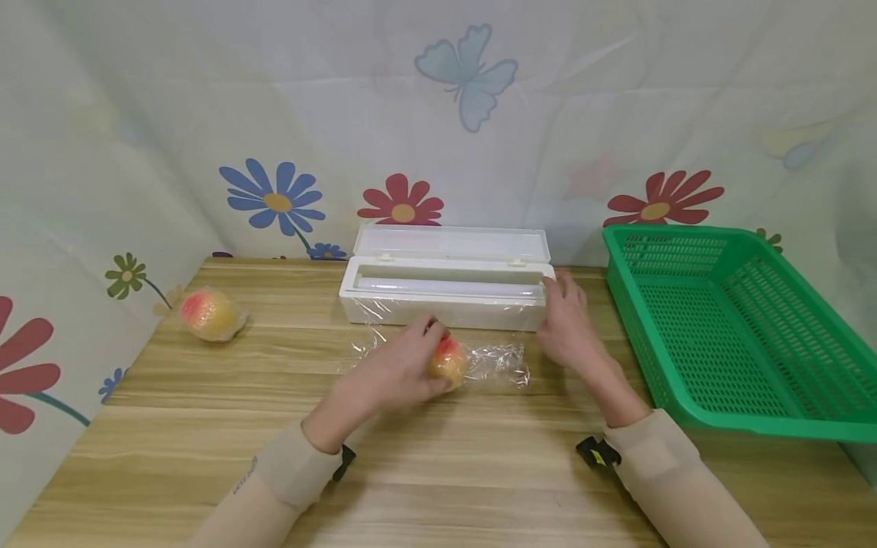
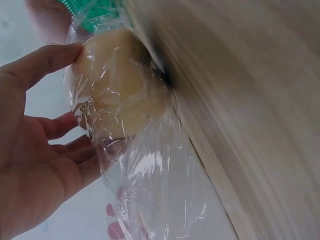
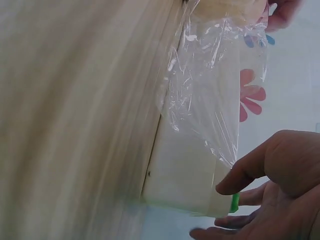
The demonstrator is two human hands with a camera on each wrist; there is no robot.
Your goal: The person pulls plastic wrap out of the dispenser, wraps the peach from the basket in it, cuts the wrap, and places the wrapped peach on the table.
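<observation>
My left hand (image 1: 404, 369) holds a yellow fruit with a red blush, like a peach (image 1: 448, 365), between thumb and fingers. Clear cling film (image 2: 150, 165) covers the peach and stretches up to a white cling film dispenser box (image 1: 438, 310). The dispenser's lid (image 1: 452, 243) stands raised at the back, and a film roll (image 1: 445, 288) lies inside. At the box's right end my right hand (image 1: 569, 323) grips the corner, its thumb on the near top edge in the right wrist view. Crumpled film (image 1: 496, 364) lies to the right of the peach.
A second red and yellow peach (image 1: 211, 314), wrapped in film, sits at the table's left. On the right stands a green plastic basket (image 1: 637, 358). Behind the wooden table (image 1: 452, 487) hangs a flowered sheet (image 1: 329, 114).
</observation>
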